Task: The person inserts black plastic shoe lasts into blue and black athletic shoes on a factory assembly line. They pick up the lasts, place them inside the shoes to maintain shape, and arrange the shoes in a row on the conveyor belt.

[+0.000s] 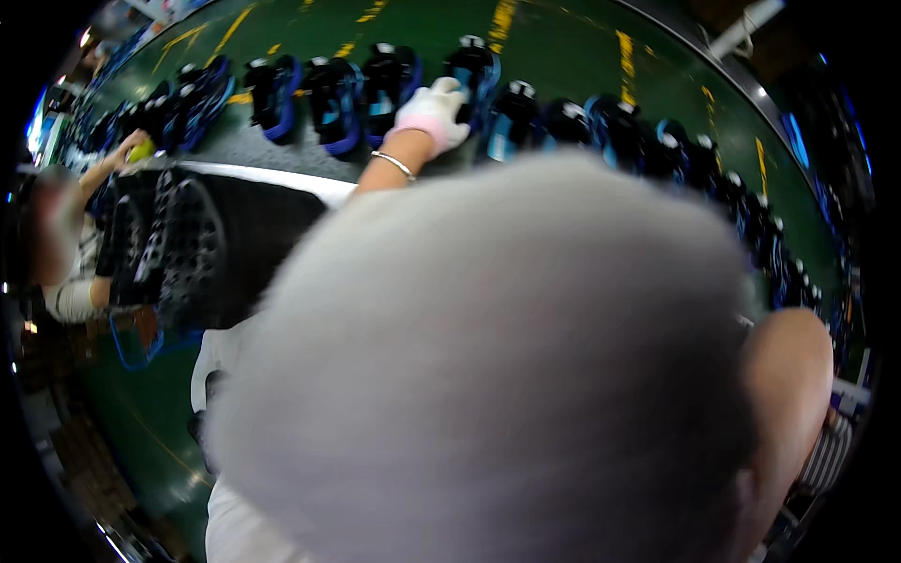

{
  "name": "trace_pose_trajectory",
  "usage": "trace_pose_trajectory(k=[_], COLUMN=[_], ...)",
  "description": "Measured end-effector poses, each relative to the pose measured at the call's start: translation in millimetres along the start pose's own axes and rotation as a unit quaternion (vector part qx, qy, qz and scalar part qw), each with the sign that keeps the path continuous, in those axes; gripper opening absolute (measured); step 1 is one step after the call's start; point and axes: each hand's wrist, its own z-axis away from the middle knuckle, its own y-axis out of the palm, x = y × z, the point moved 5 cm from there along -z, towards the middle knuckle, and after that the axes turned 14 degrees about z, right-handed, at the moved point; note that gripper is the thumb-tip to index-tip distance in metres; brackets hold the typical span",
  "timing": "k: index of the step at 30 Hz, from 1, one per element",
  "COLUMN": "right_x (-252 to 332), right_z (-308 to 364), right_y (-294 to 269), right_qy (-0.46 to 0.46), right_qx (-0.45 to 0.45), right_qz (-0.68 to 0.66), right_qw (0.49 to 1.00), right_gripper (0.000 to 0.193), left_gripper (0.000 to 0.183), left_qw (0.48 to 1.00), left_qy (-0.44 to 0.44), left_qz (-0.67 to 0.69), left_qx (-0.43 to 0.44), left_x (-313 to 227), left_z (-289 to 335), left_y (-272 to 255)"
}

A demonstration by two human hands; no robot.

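Note:
My left hand [434, 114], in a white glove with a pink cuff, reaches out over the row of footwear at the top middle. Its fingers are apart, beside a black and blue shoe [472, 75]. I cannot tell whether they touch it; no grip on it shows. A bracelet [392, 165] circles the wrist. Another shoe [385, 84] stands just left of the hand. A large blurred pale-grey shape [488, 357] fills the middle and hides most of the arm. At the right a bare bent arm [793, 375] shows, but my right hand is out of sight.
Shoes line a long dark grey surface [272, 155], curving away at the right [732, 192]. Black perforated pieces [192, 239] are stacked at left. Behind them, a person [70, 225] has a hand at a yellow-green round thing [141, 150]. The green floor [563, 38] has yellow markings.

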Motion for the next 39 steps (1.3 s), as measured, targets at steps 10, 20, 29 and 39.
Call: trace_pose_trajectory(k=[10, 20, 29, 39], right_x=[-19.4, -45.2, -14.3, 6.5], right_z=[20.8, 86.8, 189.0, 195.0], right_y=[3.9, 6.6, 49.7, 62.5], right_qy=[-0.022, 0.098, 0.229, 0.238], right_qx=[-0.048, -0.087, -0.062, -0.092], right_qz=[0.021, 0.028, -0.223, -0.142], right_qw=[0.998, 0.991, 0.945, 0.957], right_gripper=[0.018, 0.017, 0.024, 0.038], left_gripper=[0.034, 0.028, 0.043, 0.033], left_qw=[0.993, 0.969, 0.976, 0.950], left_qy=[-0.073, 0.234, 0.054, 0.021], left_qz=[0.043, -0.046, 0.208, 0.299], left_qx=[0.080, 0.059, 0.031, -0.089], left_x=[0.8, -69.6, -53.0, -68.2], left_z=[36.7, 28.1, 63.1, 129.7], left_y=[17.1, 93.3, 30.5, -14.9])
